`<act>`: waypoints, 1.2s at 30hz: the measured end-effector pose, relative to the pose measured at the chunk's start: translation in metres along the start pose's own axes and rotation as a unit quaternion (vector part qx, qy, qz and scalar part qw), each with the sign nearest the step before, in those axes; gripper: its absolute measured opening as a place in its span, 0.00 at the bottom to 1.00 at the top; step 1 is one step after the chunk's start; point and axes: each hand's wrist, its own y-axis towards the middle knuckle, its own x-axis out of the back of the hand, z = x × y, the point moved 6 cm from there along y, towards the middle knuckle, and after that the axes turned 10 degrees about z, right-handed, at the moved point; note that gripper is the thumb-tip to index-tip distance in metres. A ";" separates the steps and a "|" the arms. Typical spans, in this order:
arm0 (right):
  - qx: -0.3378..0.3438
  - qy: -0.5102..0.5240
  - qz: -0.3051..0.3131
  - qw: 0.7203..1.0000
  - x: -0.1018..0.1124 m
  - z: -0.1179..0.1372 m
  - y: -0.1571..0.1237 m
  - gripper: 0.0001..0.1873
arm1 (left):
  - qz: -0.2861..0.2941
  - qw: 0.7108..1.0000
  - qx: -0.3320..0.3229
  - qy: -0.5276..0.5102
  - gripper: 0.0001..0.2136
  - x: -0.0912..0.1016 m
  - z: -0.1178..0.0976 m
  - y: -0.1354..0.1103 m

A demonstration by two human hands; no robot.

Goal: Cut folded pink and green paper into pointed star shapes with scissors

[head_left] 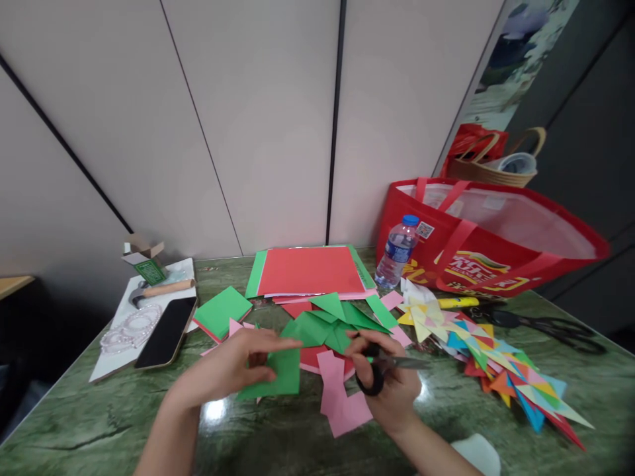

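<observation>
My left hand (248,362) is closed on a piece of green paper (286,373), with the index finger stretched along its top edge and the thumb against its face. In my right hand (389,377) is a pair of black-handled scissors (407,363), fingers in the loops and the blades pointing right, away from the green paper. Between and behind the hands lie a heap of cut green pieces (317,327) and several pink paper scraps (337,400). A stack of green squares (223,312) rests behind my left hand.
Red and green paper sheets (307,270) are stacked by the wall. To the right are a water bottle (397,251), a red bag (486,244), folded colored paper pieces (506,363) and larger scissors (540,324). A phone (167,332) and a hammer (166,289) lie left.
</observation>
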 end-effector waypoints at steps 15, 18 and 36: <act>-0.129 -0.304 0.084 0.940 0.014 -0.101 0.027 0.15 | -0.122 0.968 0.180 0.122 0.22 0.030 0.080 0.001; -0.121 -0.327 0.089 0.933 0.012 -0.103 0.026 0.14 | -0.208 0.961 0.152 0.099 0.15 0.034 0.068 0.009; 0.080 -0.216 0.034 0.973 -0.008 -0.023 0.017 0.09 | -0.217 0.862 -0.080 -0.451 0.24 -0.048 0.023 0.072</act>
